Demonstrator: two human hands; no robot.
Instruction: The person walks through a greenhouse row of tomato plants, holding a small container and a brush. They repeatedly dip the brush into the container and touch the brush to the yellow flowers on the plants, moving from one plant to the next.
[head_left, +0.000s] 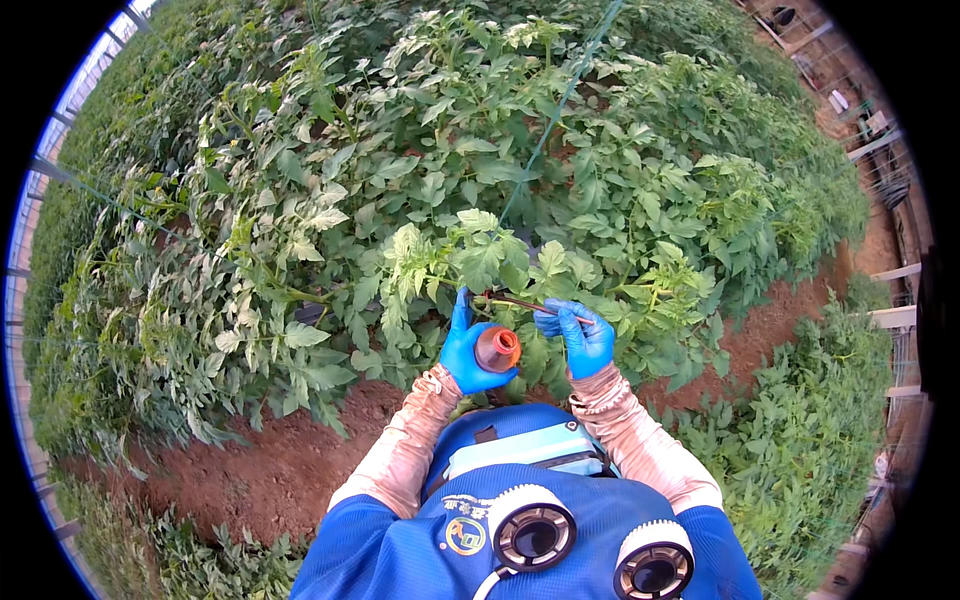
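Observation:
My left hand (463, 358), in a blue glove, is wrapped around a small plastic bottle (495, 351) with an uncapped orange-red neck. The bottle is tilted with its mouth facing up toward me. In my right hand (587, 346), also blue-gloved, is a thin dark-handled brush (529, 304), pinched between the fingers and pointing left. The brush's dark red tip is beside my raised left index finger, among the stems of a tomato plant (481, 259). Leaves and fingers partly hide what the tip touches.
Dense tomato plants (300, 172) spread ahead and to both sides. A green string (559, 112) runs down to the plant before me. Bare reddish soil (247, 480) forms a path between rows. A light-blue waist bag (517, 448) and a neck fan (534, 536) are on my body.

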